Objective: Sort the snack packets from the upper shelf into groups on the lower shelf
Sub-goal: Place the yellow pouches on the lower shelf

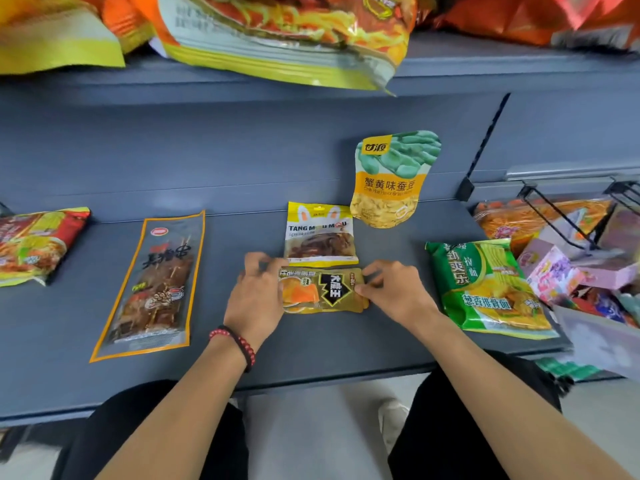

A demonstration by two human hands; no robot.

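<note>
A small olive-gold snack packet lies flat on the grey lower shelf. My left hand grips its left end and my right hand pinches its right end. Just behind it lies a yellow-and-white Tang Mou Mou packet. A yellow broad-bean pouch leans against the back panel. A long clear skewer packet with an orange border lies to the left, a red noodle bag at far left, a green noodle bag to the right. Large orange and yellow bags sit on the upper shelf.
At the right, beyond the shelf divider, wire racks hold orange bags and pink boxes. The lower shelf's front edge runs just above my knees. The upper shelf's lip overhangs the back panel.
</note>
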